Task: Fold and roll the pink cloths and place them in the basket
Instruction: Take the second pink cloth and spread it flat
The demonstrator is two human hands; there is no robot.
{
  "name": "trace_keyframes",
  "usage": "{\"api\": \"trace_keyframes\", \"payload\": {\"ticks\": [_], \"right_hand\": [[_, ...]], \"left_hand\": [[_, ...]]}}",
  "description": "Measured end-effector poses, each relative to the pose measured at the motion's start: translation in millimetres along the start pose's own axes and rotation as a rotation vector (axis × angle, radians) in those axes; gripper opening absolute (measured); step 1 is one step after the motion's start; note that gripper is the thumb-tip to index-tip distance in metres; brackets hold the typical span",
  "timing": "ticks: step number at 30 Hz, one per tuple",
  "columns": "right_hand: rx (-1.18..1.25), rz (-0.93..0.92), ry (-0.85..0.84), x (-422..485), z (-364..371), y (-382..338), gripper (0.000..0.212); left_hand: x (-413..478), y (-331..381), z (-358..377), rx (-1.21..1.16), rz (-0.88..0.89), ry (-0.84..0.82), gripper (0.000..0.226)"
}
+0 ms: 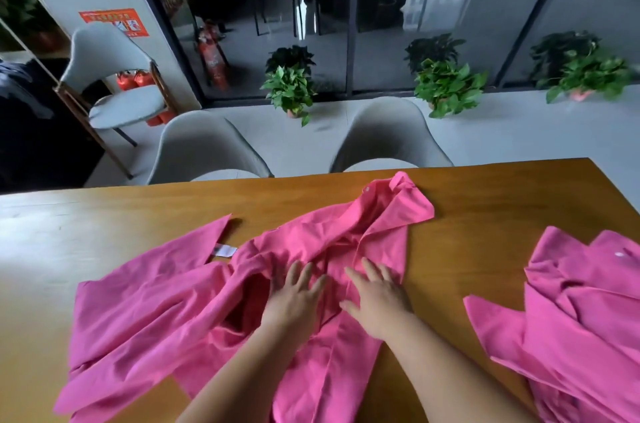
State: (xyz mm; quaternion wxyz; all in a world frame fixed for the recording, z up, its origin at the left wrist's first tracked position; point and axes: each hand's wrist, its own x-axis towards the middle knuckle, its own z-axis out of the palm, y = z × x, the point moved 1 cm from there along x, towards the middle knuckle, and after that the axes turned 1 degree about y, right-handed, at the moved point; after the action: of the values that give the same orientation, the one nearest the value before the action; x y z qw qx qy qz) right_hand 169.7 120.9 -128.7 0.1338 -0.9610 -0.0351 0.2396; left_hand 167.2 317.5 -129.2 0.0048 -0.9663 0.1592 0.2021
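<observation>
Wrinkles are your main risk: the pink shirt (166,312) lies crumpled across the lower middle of the frame on the wooden table (485,215), its collar (405,201) toward the far edge and one side bunched in deep folds at lower left. Your left hand (294,298) and right hand (377,299) both lie flat on its middle, fingers spread and pinching nothing, so they only press the fabric. If you fold from here, I judge the bunched side would get trapped inside and the roll would come out lumpy and loose. Pushing outward with flat palms could also drag the whole shirt over the smooth wood rather than flatten it. Its near part runs out of the bottom of the frame, so I cannot tell how close it lies to the table's edge; a pull toward you might slide it off. A second pink cloth (581,312) sits heaped at the right, well apart. No basket shows anywhere, so you must find it before placing.
</observation>
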Motion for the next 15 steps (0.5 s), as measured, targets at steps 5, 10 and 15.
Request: {"api": "trace_keyframes", "payload": {"ticks": [5,10,15], "right_hand": [[-0.114,0.005,-0.03,0.5,0.1,33.5,0.079],[-0.17,0.18,0.069,5.9,-10.8,43.1,0.05],[-0.159,-0.063,0.241,-40.6,7.6,-9.2,0.041]], "left_hand": [[-0.2,-40.8,15.6,-0.098,-0.23,-0.105,0.07],[2.3,-40.5,2.4,-0.12,-0.245,-0.118,0.069],[-35.0,14.4,7.5,-0.004,0.042,0.105,0.059]]}}
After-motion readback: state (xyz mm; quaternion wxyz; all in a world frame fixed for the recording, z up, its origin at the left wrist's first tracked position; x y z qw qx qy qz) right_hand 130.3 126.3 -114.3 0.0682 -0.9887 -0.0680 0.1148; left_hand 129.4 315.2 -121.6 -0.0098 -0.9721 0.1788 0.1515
